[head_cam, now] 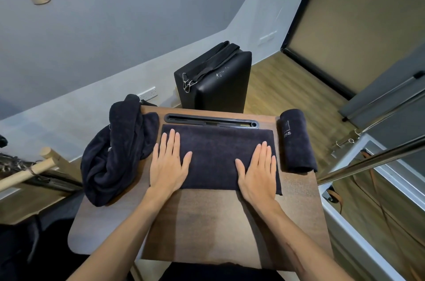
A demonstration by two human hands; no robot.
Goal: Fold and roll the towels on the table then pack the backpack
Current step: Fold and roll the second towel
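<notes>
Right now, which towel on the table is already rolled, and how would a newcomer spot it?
Find the wooden table. At its far right edge lies the rolled towel, a tight dark cylinder. Unlike the flat towel and crumpled towel, it shows pale lettering.

Two bare forearms, no sleeves, left hand [169, 162], right hand [257, 171]

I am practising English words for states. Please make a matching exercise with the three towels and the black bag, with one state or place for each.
Things:
1. folded towel
2. rolled towel
3. crumpled towels
4. black bag

States:
A. heaped at the table's left edge
B. flat under both hands
C. standing on the floor beyond the table
D. lying at the table's right edge

Pairs: 1-B, 2-D, 3-A, 4-C
</notes>
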